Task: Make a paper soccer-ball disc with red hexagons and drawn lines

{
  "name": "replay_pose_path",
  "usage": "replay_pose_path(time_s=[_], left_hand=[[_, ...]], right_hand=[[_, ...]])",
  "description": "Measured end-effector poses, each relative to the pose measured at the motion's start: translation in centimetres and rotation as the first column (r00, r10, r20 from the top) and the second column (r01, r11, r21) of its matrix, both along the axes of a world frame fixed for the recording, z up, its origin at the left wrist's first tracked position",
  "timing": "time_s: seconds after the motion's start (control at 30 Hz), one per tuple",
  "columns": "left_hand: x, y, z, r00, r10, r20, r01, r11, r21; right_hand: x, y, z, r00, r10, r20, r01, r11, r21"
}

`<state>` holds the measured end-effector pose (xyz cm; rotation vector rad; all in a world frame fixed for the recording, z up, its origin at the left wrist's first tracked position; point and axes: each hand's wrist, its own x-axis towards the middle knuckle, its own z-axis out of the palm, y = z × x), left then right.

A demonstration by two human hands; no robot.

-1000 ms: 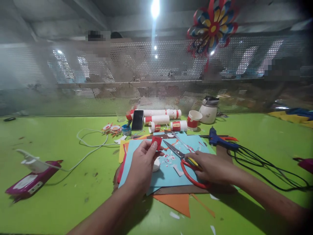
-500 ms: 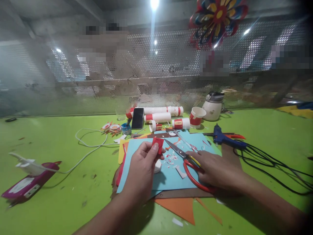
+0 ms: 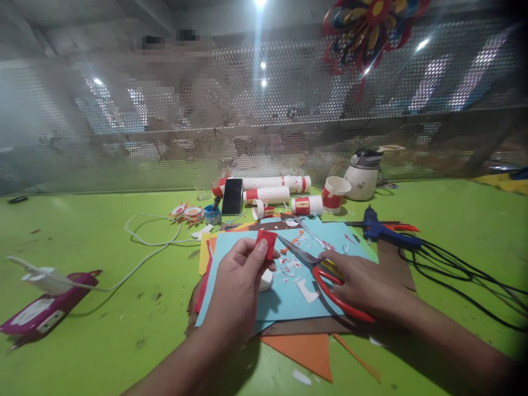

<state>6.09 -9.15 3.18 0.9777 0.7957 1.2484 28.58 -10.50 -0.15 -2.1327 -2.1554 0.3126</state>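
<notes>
Between the thumb and fingers of my left hand (image 3: 243,269) is a small red piece of paper (image 3: 266,243), held upright. My right hand (image 3: 361,280) grips red-handled scissors (image 3: 344,301), whose blades point left with the tip close to the paper's right edge. Both hands are over light blue paper (image 3: 231,247) strewn with small red and white scraps (image 3: 292,268). A white round object (image 3: 266,280) shows partly behind my left hand. To the left of the scissor handles lies a white paper offcut (image 3: 307,291).
Farther back are white-and-red paper tubes (image 3: 266,195), a phone (image 3: 232,197), a paper cup (image 3: 335,195), a blue jar (image 3: 213,213) and a jug (image 3: 363,175). A blue glue gun (image 3: 388,230) with black cables lies right. A purple power strip (image 3: 49,302) with white cable is left.
My right hand has turned slightly and the scissor handles have shifted a little right and down. More of the white offcut shows. The red paper stays in my left hand.
</notes>
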Motion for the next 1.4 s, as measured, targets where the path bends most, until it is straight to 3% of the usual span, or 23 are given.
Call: replay_pose_path(time_s=[0.2,0.3,0.47,0.57,0.63,0.7,0.87,1.07,1.4], left_hand=[[0.0,0.2,0.0,1.000,0.001,0.008,-0.001,1.000,0.014],[0.0,0.3,-0.1,0.999,0.020,-0.030,-0.019,1.000,0.023],[0.1,0.4,0.0,0.998,0.068,-0.004,-0.068,0.998,0.004],[0.2,0.5,0.1,0.995,0.097,0.036,-0.097,0.995,-0.019],[0.3,0.5,0.2,0.991,0.117,0.070,-0.115,0.993,-0.029],[0.3,0.6,0.3,0.984,0.132,0.119,-0.130,0.991,-0.025],[0.3,0.7,0.6,0.967,0.130,0.220,-0.128,0.991,-0.023],[0.2,-0.1,1.4,0.953,0.112,0.281,-0.108,0.994,-0.030],[0.5,-1.6,2.8,0.981,0.101,0.165,-0.110,0.993,0.047]], right_hand=[[0.0,-0.7,1.6,0.992,0.018,-0.124,-0.010,0.998,0.064],[0.2,-1.3,2.5,0.937,0.035,-0.348,0.003,0.994,0.108],[0.1,-2.6,2.3,0.668,0.117,-0.735,-0.037,0.992,0.124],[-0.7,-3.6,2.0,0.486,0.058,-0.872,-0.035,0.998,0.047],[-1.6,-4.2,2.1,0.426,0.007,-0.905,-0.038,0.999,-0.010],[-2.7,-4.8,2.4,0.438,0.001,-0.899,-0.036,0.999,-0.016],[-5.5,-5.5,3.1,0.497,0.169,-0.851,-0.018,0.983,0.184],[-7.8,-5.5,2.6,0.548,0.217,-0.807,-0.089,0.975,0.202],[-9.1,-6.0,2.3,0.543,0.335,-0.770,-0.079,0.933,0.350]])
